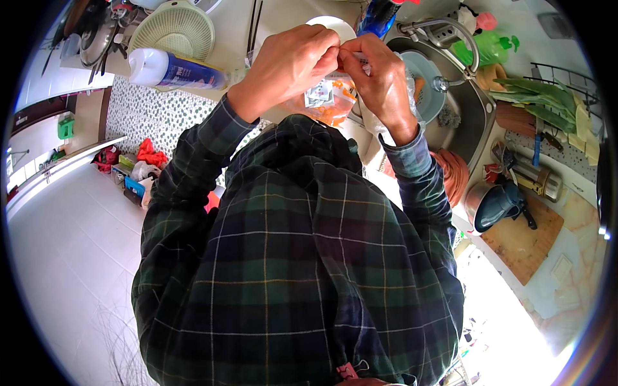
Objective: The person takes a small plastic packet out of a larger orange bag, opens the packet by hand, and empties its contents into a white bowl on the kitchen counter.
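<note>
My left hand and my right hand meet at the fingertips over the counter, both with thumb and fingers pinched. Between them is a clear plastic packet with orange print and a white label bearing writing. Its upper edge is mostly hidden by my fingers. Behind my hands a white plate or bowl is partly covered. Crumpled clear plastic shows beside my right hand. Left of my left wrist, a white-capped blue bottle lies on its side.
A pale green colander and dark chopsticks are at the back left. On the right, the steel sink holds a light blue basin under a curved faucet. Further right are green leaves, a pot and a wooden cutting board.
</note>
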### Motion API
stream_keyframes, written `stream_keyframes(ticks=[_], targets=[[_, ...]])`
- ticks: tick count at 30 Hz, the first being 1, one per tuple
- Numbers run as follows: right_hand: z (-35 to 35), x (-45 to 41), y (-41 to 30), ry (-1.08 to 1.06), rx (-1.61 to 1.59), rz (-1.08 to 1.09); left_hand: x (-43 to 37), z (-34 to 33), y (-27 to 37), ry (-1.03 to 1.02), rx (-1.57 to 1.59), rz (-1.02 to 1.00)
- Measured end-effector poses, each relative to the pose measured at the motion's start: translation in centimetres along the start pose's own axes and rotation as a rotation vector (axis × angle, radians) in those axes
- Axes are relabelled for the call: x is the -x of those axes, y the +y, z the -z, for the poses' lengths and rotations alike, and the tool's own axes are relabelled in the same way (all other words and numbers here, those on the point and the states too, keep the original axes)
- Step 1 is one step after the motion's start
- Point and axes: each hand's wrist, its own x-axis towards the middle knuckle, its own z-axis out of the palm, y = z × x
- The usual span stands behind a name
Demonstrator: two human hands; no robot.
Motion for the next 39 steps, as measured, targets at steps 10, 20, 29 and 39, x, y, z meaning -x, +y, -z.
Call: stream_keyframes(ticks=[10,20,29,39], targets=[[-0.1,-0.6,0.1,0.046,0.020,0.058,-0.1,0.1,-0.6,0.020,-0.056,-0.074],[0.4,-1.2,0.1,-0.046,0.090,0.070,-0.6,-0.2,-1.3,-0.081,-0.105,-0.078],[-0.2,-1.9,1.3,0.010,0.308,0.389,-0.1,-2.8,-2.8,0.008,0.773,0.425],[-0.7,-1.6,2.4,0.087,0.328,0.434,-0.7,-2.7,-1.8,-0.035,1.041,0.692]])
